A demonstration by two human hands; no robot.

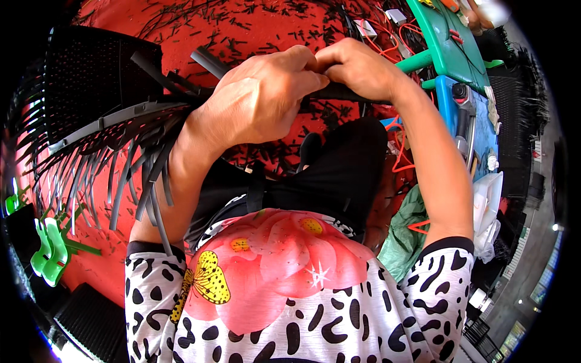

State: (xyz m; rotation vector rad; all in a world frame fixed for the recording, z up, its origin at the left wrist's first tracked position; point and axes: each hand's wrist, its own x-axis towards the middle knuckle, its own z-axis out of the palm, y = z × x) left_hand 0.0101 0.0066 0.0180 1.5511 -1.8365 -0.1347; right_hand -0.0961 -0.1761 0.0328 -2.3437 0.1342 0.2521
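Note:
My left hand and my right hand meet above my lap, fingers bent in and pinched close together. What lies between the fingertips is hidden. Just below the right hand runs a dark bar, partly covered by my hands. To the left of my left hand stands a black woven panel with a curved grey-black edge. Loose flat black strips fan out from that edge and hang over my left forearm. A wider grey strip sticks up behind my left wrist.
Short black strip scraps lie over the red floor. At the right stand a green plastic stool and a blue surface with a tool on it. Red cord and a green sack lie nearby. A green plastic piece is far left.

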